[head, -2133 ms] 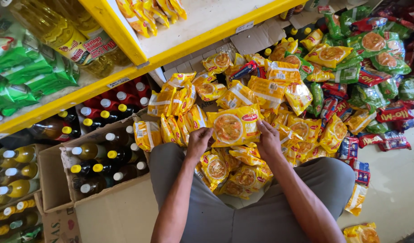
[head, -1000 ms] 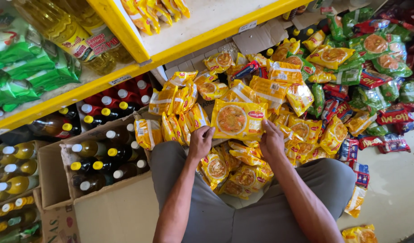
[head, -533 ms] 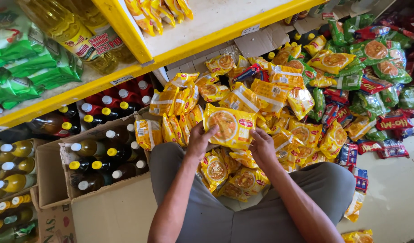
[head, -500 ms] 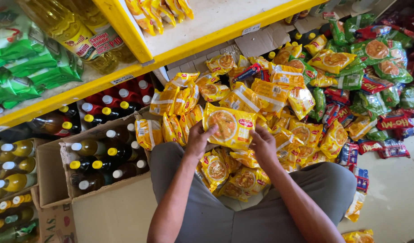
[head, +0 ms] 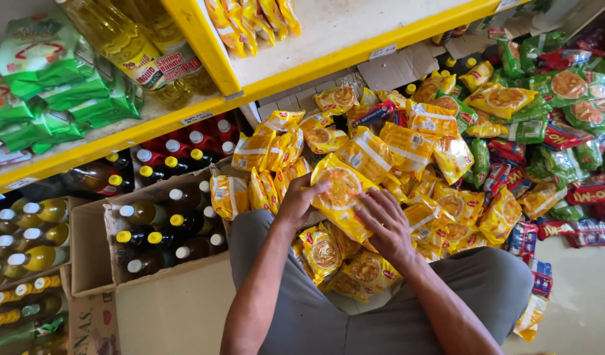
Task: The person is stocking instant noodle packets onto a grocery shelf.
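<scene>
The left hand point(head: 301, 205) is curled around the near left edge of a yellow noodle packet point(head: 342, 197), thumb on top and fingers wrapped under the side, so it has a real hold on the pack. The right hand point(head: 384, 223) lies flatter — fingers spread over the packet's lower right part, pressing down on its face more than gripping it; whether the fingertips hook under the far edge cannot be told from this view.

The packet sits between the two hands, just above the person's lap, tilted so its long axis runs from upper left to lower right, roughly across the line between the wrists. Its upper end points toward the pile of yellow packets point(head: 407, 141) heaped on the floor ahead; its lower end touches the smaller clutch of lap packets point(head: 345, 263) resting between the grey-trousered knees point(head: 499, 289).

Both hands are on the packet, the left nearer its upper corner, the right covering the lower part.

To the left stands a cardboard box of dark bottles point(head: 161, 227), with a yellow shelf edge point(head: 250, 89) above it. Green and red packets point(head: 565, 112) lie well apart to the right.
</scene>
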